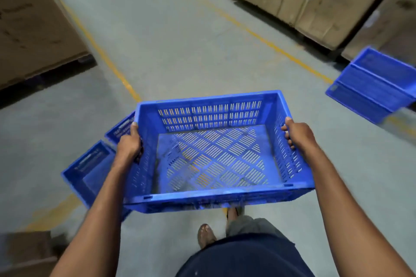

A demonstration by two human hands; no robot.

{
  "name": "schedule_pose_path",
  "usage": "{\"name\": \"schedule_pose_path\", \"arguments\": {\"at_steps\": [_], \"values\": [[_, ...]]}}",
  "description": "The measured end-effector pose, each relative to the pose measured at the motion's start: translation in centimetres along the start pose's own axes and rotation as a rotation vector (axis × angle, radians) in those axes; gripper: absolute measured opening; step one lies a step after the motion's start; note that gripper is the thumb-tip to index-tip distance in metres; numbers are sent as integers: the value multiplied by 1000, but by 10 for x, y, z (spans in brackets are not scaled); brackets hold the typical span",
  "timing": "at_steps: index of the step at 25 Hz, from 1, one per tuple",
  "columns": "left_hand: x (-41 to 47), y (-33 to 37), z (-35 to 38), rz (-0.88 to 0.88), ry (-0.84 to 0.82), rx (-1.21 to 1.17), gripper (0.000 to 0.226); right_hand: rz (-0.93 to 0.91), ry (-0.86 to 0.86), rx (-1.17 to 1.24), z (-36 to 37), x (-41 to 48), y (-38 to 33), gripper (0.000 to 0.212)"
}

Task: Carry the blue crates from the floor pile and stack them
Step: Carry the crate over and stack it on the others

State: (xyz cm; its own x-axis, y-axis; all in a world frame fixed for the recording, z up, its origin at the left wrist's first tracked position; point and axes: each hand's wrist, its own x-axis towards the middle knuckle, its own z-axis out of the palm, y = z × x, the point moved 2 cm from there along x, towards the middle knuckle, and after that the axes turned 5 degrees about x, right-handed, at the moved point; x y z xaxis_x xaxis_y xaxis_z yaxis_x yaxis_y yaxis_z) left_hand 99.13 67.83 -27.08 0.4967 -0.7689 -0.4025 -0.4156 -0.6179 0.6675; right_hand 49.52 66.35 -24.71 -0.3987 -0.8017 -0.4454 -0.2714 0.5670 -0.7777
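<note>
I hold an empty blue slotted crate (216, 157) in front of me, above the floor. My left hand (129, 144) grips its left wall, fingers curled over the rim. On the opposite wall my right hand (298, 134) grips the same way. More blue crates (90, 171) lie on the floor at the lower left, partly hidden behind my left arm and the carried crate. At the right edge stands a stack of blue crates (373, 87), blurred.
Large cardboard boxes on pallets (315, 0) line the right side, and another big box (33, 24) stands at the left. Yellow floor lines (258, 36) border a grey concrete aisle running ahead. My feet (206, 234) show below the crate.
</note>
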Motion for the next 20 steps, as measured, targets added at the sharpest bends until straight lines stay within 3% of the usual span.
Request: {"name": "schedule_pose_path", "arguments": {"at_steps": [4, 11, 20], "values": [[-46, 28, 44, 180, -31, 123, 89, -19, 275, -10, -67, -52, 71, 67], [-156, 79, 127, 500, -31, 96, 80, -79, 589, 88, -172, -132, 168, 57], [-273, 149, 225, 715, -90, -34, 75, -99, 890, 229, -301, -195, 249, 55]]}}
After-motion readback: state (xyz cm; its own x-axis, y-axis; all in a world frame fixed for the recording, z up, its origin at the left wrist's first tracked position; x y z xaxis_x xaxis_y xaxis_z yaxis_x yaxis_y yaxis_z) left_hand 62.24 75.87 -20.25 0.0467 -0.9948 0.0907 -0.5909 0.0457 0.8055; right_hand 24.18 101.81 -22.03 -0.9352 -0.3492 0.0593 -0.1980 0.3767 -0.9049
